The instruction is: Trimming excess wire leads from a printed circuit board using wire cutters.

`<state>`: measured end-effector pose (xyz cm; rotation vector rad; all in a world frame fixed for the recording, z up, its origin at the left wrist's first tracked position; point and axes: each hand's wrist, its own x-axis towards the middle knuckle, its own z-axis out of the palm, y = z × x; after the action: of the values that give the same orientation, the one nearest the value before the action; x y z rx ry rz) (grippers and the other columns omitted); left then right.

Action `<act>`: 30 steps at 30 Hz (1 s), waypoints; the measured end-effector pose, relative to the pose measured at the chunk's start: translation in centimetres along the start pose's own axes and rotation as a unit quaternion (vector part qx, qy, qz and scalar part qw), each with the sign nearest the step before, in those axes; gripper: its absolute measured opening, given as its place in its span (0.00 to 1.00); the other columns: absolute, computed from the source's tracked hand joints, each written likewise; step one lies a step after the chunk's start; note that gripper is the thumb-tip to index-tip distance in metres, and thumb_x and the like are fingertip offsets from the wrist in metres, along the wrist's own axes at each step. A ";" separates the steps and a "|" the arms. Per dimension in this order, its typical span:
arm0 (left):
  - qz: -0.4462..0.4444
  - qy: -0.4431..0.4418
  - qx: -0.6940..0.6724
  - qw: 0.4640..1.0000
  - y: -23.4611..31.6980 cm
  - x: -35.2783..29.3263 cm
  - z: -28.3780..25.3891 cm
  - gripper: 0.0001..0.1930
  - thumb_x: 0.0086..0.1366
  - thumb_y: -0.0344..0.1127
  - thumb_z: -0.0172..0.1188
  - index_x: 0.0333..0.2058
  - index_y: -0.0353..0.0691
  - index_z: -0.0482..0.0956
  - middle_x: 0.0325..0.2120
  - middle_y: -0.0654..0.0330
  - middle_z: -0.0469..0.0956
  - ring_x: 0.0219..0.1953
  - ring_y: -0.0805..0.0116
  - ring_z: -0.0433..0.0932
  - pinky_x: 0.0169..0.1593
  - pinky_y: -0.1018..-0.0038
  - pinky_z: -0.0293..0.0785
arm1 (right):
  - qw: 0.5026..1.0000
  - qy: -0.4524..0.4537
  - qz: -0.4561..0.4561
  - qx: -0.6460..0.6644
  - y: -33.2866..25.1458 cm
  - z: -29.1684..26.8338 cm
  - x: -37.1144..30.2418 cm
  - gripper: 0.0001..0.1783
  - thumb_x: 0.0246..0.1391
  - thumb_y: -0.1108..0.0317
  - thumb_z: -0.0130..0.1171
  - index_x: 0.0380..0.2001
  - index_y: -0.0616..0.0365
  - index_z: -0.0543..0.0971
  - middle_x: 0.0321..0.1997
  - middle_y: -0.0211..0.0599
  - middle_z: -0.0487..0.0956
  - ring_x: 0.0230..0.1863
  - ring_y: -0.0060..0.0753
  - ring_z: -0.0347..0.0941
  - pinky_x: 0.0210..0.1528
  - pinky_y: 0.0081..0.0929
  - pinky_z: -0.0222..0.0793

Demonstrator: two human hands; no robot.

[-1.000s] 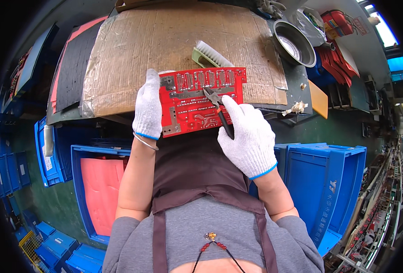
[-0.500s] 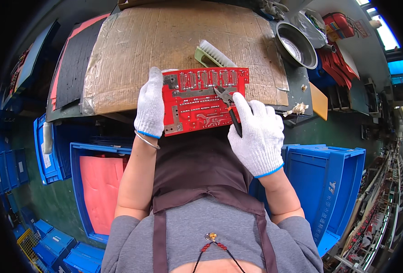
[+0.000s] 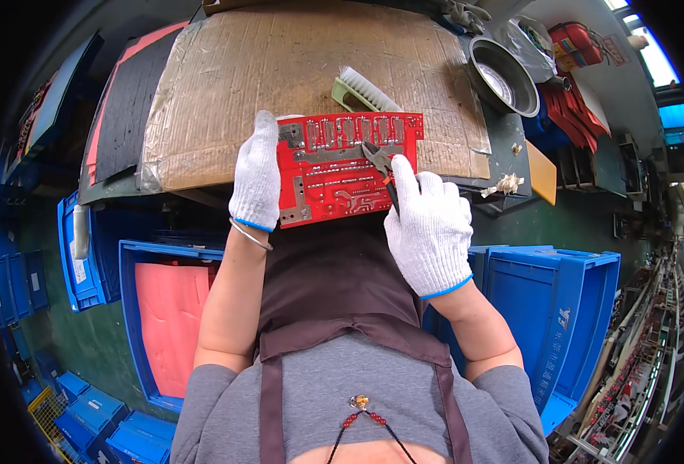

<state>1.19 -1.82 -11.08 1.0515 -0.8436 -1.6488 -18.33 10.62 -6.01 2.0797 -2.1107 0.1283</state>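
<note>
1. Blue plastic formed the crate [image 3: 132, 301] beside the left forearm; a pink foam sheet [image 3: 172, 325] lay in it, with something dark red, too hidden to identify, at its upper corner.
2. A second blue crate [image 3: 524, 309] stood beyond the right forearm; its contents could not be made out.
3. At the far right of the tabletop [image 3: 506, 151] sat a round metal bowl [image 3: 504, 76], a bright patch shining inside.
4. The red circuit board [image 3: 338, 203] was held above the apron [image 3: 334, 278], at the near edge of the tabletop; the gloved left hand [image 3: 255, 174] had its grip clasped on the left edge.
5. The gloved right hand [image 3: 431, 232] had its grip wrapped around the handles of diagonal cutters [image 3: 378, 159], whose nose lay over the board's upper half; contact could not be told.
6. Compared with one second earlier, the nose had shifted slightly right across the board, and the right hand covered more of the black handle.
7. The green-backed scrub brush [image 3: 367, 91] had stayed on the cardboard [image 3: 265, 69], just beyond the board.
</note>
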 end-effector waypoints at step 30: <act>0.016 0.013 -0.006 1.000 -0.4 -0.4 0.3 0.33 0.83 0.59 0.45 0.52 0.30 0.83 0.40 0.54 0.87 0.38 0.69 0.88 0.45 0.73 0.86 | 0.998 0.031 0.051 0.034 -1.5 -0.2 -0.2 0.36 0.52 0.65 0.70 0.66 0.52 0.77 0.47 0.40 0.79 0.47 0.45 0.77 0.49 0.46 0.70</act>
<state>0.85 -1.30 -11.25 1.0433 -0.8292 -1.6088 -16.81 10.80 -5.94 1.9770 -2.2049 0.2773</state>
